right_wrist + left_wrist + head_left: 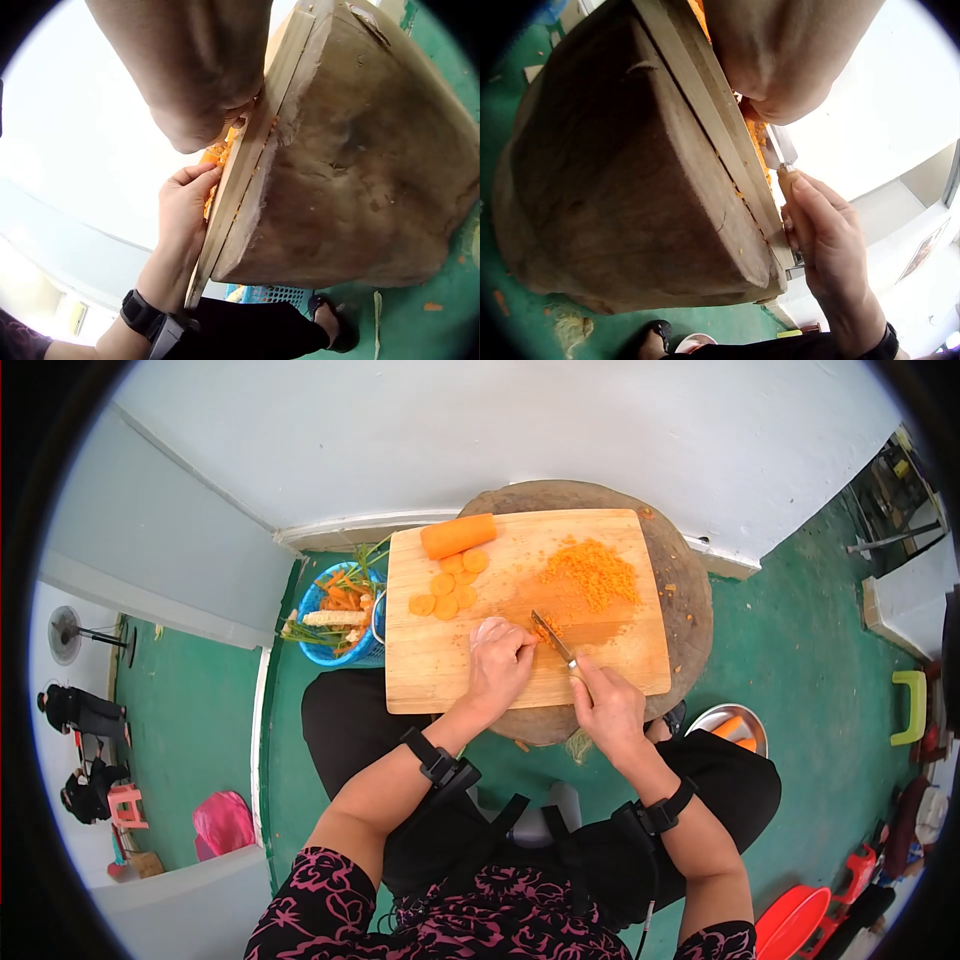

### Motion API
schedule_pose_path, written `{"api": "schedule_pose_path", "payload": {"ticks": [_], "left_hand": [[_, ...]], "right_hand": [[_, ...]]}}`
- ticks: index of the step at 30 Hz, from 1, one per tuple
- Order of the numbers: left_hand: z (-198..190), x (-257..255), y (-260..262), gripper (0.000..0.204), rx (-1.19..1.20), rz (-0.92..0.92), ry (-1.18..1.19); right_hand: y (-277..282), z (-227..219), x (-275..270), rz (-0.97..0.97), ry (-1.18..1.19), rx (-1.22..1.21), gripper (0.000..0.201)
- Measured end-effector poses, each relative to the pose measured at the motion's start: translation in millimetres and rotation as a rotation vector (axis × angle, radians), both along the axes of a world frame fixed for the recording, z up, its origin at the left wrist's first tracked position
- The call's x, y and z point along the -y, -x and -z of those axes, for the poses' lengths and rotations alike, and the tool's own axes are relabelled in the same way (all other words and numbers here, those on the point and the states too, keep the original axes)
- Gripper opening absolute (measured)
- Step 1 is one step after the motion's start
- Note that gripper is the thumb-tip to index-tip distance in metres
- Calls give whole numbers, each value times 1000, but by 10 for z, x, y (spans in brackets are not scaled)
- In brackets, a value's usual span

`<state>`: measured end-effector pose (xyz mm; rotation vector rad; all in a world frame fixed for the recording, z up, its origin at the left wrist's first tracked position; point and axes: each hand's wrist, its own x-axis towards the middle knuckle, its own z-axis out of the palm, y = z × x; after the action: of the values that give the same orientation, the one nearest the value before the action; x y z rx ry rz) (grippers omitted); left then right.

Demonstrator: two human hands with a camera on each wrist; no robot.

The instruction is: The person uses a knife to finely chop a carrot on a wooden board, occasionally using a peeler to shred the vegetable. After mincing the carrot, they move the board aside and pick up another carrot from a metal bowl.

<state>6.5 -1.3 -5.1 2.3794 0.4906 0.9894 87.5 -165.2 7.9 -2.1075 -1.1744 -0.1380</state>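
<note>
My right hand [610, 708] grips the handle of a knife [555, 640], its blade on the wooden cutting board [430, 675] among orange bits. Close to the blade, my left hand [503, 665] has bent fingers at small carrot pieces [545, 628]; the right wrist view shows its thumb and finger [212, 171] pinching at them. Minced carrot [595, 572] lies heaped at the board's upper right. Toward the upper left are a thick carrot chunk [458, 537] and several round slices [443, 584]. What lies under the left palm is hidden.
The board rests on a round wooden block [690, 600] near a white wall. A blue basket of peelings [312, 600] stands left, a metal bowl with carrot pieces [760, 735] lower right. Two people [82, 712], a fan and stools are farther off.
</note>
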Motion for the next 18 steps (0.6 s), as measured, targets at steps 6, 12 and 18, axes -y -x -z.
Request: {"api": "schedule_pose_path", "payload": {"ticks": [6, 12, 18], "left_hand": [[-11, -6, 6, 6, -26, -12, -29], [-20, -3, 9, 6, -30, -13, -38], [-37, 6, 7, 6, -36, -15, -31]], "right_hand": [[-14, 35, -2, -3, -64, -33, 27], [-11, 20, 7, -12, -43, -25, 29], [11, -37, -1, -38, 43, 97, 28]]}}
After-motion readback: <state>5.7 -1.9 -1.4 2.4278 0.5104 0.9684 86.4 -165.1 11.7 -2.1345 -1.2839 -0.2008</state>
